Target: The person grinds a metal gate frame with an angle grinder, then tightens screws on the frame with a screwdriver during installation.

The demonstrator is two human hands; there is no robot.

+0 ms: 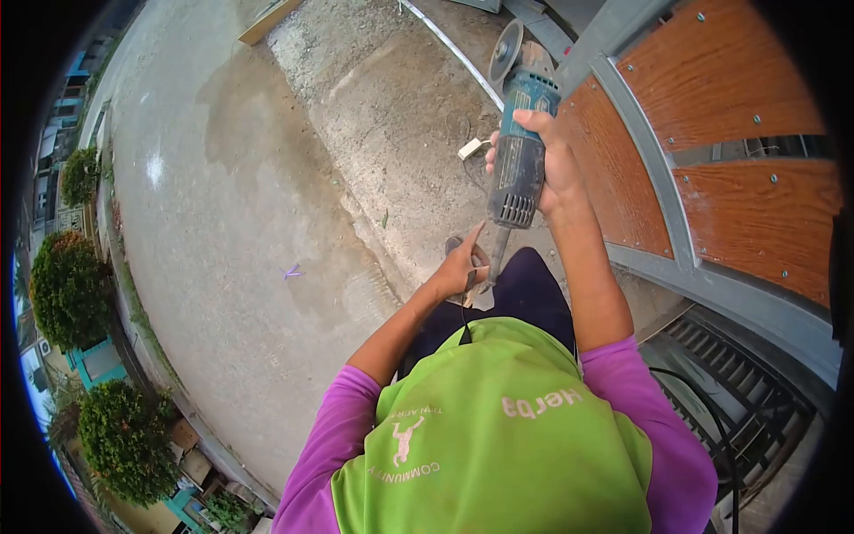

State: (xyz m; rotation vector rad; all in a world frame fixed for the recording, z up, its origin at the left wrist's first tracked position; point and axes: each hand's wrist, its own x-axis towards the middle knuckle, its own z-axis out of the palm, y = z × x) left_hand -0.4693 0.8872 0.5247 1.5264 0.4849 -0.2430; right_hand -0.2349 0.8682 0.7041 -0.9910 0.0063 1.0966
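My right hand point(559, 165) is wrapped around the body of a teal and black angle grinder point(519, 169), its thumb lying across the teal part. The grinder's disc point(506, 52) is at the far end, and its vented rear end points back toward me. A power cord point(500, 254) with a thick sleeve leaves that rear end. Just below it, my left hand point(460, 270) is at the cord, with the index finger stretched toward the grinder and the other fingers curled. A dark strip of cord passes over this hand toward my green shirt. The curled fingers are partly hidden.
At the right stands a grey metal frame point(645, 169) with wood-look panels point(729, 80). A white connector point(471, 149) with a thin wire lies on the gravelly ground. A long metal bar point(452, 49) lies beyond. A black cable point(712, 409) and dark grating point(738, 356) are at lower right.
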